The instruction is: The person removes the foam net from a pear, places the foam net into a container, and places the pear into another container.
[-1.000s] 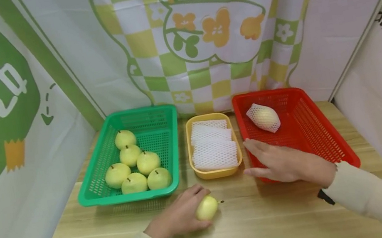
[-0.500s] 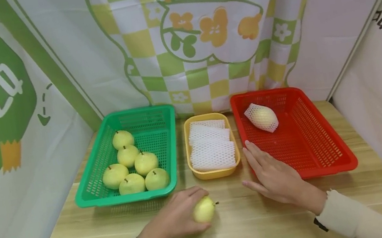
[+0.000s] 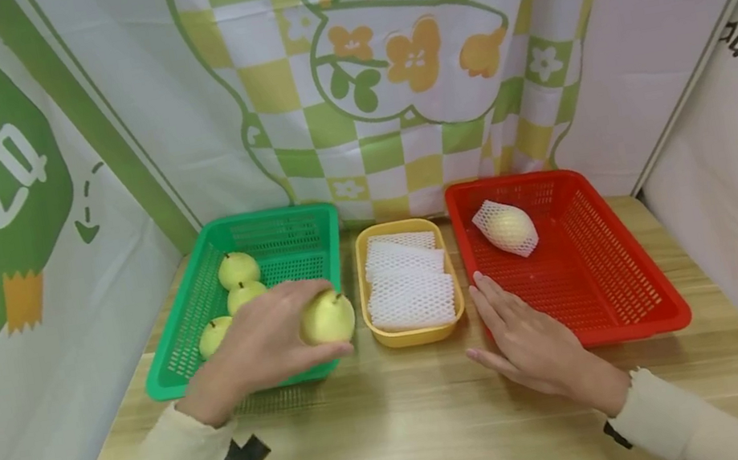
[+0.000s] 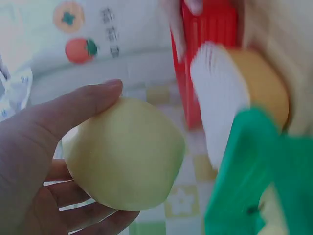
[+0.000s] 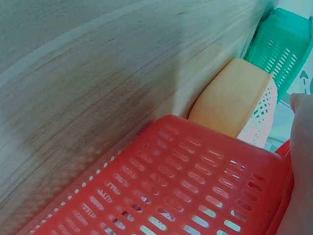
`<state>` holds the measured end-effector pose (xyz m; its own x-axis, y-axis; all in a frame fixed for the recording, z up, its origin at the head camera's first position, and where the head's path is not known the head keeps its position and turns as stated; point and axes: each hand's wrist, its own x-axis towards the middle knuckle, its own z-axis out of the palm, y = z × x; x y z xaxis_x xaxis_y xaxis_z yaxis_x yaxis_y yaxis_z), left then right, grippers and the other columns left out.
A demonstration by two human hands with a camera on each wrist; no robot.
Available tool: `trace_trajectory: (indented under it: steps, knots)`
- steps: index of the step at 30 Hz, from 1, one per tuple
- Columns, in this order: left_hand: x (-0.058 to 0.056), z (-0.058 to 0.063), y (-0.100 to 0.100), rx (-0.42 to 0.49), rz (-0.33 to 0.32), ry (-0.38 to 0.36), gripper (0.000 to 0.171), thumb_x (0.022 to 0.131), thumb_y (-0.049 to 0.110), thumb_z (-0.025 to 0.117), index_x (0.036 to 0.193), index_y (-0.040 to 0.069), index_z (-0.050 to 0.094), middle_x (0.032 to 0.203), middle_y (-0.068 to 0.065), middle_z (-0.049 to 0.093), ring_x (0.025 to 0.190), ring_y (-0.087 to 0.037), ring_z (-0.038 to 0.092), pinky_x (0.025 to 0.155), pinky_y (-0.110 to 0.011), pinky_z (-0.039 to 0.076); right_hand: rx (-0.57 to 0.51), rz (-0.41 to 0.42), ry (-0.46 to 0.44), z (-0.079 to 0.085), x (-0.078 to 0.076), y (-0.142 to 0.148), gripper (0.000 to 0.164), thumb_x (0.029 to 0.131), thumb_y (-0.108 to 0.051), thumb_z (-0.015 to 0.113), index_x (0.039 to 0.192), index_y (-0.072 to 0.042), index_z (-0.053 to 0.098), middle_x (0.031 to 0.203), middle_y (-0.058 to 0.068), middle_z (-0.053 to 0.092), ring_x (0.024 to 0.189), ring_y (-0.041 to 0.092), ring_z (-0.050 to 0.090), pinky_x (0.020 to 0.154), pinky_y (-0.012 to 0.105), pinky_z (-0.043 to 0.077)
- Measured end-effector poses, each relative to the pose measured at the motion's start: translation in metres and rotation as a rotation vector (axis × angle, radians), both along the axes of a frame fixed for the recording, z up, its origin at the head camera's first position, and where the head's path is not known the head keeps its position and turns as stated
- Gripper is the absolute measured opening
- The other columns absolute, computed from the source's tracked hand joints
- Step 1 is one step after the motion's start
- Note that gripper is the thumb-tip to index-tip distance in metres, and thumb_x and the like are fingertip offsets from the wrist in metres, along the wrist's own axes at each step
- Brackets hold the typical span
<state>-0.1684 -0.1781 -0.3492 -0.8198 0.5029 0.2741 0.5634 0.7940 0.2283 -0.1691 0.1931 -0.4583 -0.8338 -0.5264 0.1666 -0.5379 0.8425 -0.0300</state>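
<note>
My left hand (image 3: 263,340) grips a pale yellow-green pear (image 3: 328,319), held over the front right part of the green basket (image 3: 176,388). The left wrist view shows thumb and fingers curled round that pear (image 4: 124,154). Several more pears (image 3: 238,270) lie in the green basket, some hidden behind the hand. My right hand (image 3: 539,348) lies with straight fingers at the near left corner of the red basket (image 3: 625,252), the fingertips at its rim. Inside the red basket sits one pear in a white foam net (image 3: 508,228).
Between the two baskets stands a yellow tray (image 3: 419,335) with several white foam net sleeves (image 3: 413,296). All three containers stand on a wood-grain table (image 3: 403,436). A checked, patterned curtain (image 3: 393,153) hangs behind them.
My left hand has lifted the pear off the table and carried it up and left, over the green basket. The right hand has turned slightly at the red basket's rim, then stayed still.
</note>
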Motion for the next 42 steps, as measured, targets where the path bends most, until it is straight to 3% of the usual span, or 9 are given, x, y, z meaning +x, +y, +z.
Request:
trace_trajectory:
  steps: [4, 7, 11, 16, 20, 29, 37, 42]
  knots:
    - [-0.040, 0.015, -0.020, 0.063, 0.052, -0.091, 0.074, 0.084, 0.043, 0.089, 0.141, 0.002, 0.061, 0.130, -0.014, 0.071, 0.100, -0.026, 0.069, 0.077, -0.040, 0.059, 0.002, -0.001, 0.007, 0.000, -0.001, 0.002, 0.094, 0.102, -0.059, 0.059, 0.165, 0.003, 0.025, 0.176, 0.021, 0.020, 0.162, 0.036, 0.029, 0.124, 0.053, 0.041]
    - [-0.068, 0.016, -0.029, 0.076, 0.055, -0.154, 0.072, 0.089, 0.038, 0.085, 0.144, 0.001, 0.058, 0.129, -0.016, 0.069, 0.098, -0.028, 0.066, 0.074, -0.039, 0.057, 0.002, -0.001, 0.003, -0.001, -0.001, 0.002, 0.094, 0.102, -0.059, 0.058, 0.165, 0.002, 0.025, 0.176, 0.021, 0.020, 0.162, 0.036, 0.029, 0.124, 0.053, 0.042]
    - [-0.101, 0.005, -0.036, 0.034, 0.048, -0.222, 0.071, 0.092, 0.039, 0.082, 0.145, 0.000, 0.057, 0.128, -0.018, 0.069, 0.098, -0.030, 0.065, 0.071, -0.036, 0.056, 0.005, 0.000, -0.007, -0.002, -0.001, 0.002, 0.094, 0.103, -0.061, 0.056, 0.166, 0.002, 0.025, 0.176, 0.021, 0.020, 0.162, 0.036, 0.028, 0.125, 0.052, 0.041]
    - [-0.128, -0.014, -0.042, -0.036, 0.111, -0.292, 0.072, 0.090, 0.044, 0.082, 0.145, 0.005, 0.058, 0.127, -0.016, 0.070, 0.093, -0.029, 0.065, 0.067, -0.035, 0.055, -0.003, 0.004, -0.018, -0.003, -0.002, 0.001, 0.094, 0.103, -0.060, 0.056, 0.166, 0.001, 0.024, 0.176, 0.020, 0.019, 0.162, 0.036, 0.028, 0.125, 0.051, 0.041]
    - [-0.140, -0.023, -0.042, -0.073, 0.162, -0.343, 0.073, 0.089, 0.046, 0.083, 0.145, 0.005, 0.058, 0.133, -0.018, 0.068, 0.103, -0.034, 0.063, 0.074, -0.043, 0.054, 0.004, 0.004, -0.013, -0.003, -0.002, 0.000, 0.094, 0.103, -0.061, 0.055, 0.166, 0.001, 0.024, 0.176, 0.020, 0.020, 0.162, 0.036, 0.029, 0.124, 0.051, 0.041]
    - [-0.154, -0.043, -0.036, -0.072, 0.174, -0.464, 0.070, 0.090, 0.032, 0.085, 0.142, -0.002, 0.055, 0.143, -0.025, 0.059, 0.130, -0.045, 0.051, 0.099, -0.056, 0.053, 0.020, 0.006, 0.013, -0.004, -0.003, -0.001, 0.094, 0.103, -0.061, 0.055, 0.166, 0.001, 0.025, 0.176, 0.019, 0.020, 0.162, 0.035, 0.030, 0.123, 0.050, 0.043]
    - [-0.164, -0.054, -0.028, -0.140, 0.161, -0.483, 0.063, 0.089, 0.032, 0.085, 0.135, -0.002, 0.056, 0.139, -0.025, 0.059, 0.131, -0.046, 0.051, 0.098, -0.056, 0.054, 0.020, -0.015, 0.005, -0.003, -0.003, -0.001, 0.094, 0.102, -0.062, 0.056, 0.166, -0.001, 0.024, 0.177, 0.018, 0.019, 0.162, 0.034, 0.030, 0.123, 0.050, 0.043]
    - [-0.163, -0.056, -0.020, -0.200, 0.154, -0.487, 0.061, 0.089, 0.032, 0.085, 0.130, -0.001, 0.056, 0.138, -0.027, 0.060, 0.126, -0.044, 0.057, 0.097, -0.055, 0.056, 0.023, -0.023, 0.009, -0.003, -0.002, 0.001, 0.094, 0.103, -0.063, 0.055, 0.166, 0.000, 0.024, 0.177, 0.018, 0.020, 0.162, 0.034, 0.029, 0.124, 0.050, 0.043]
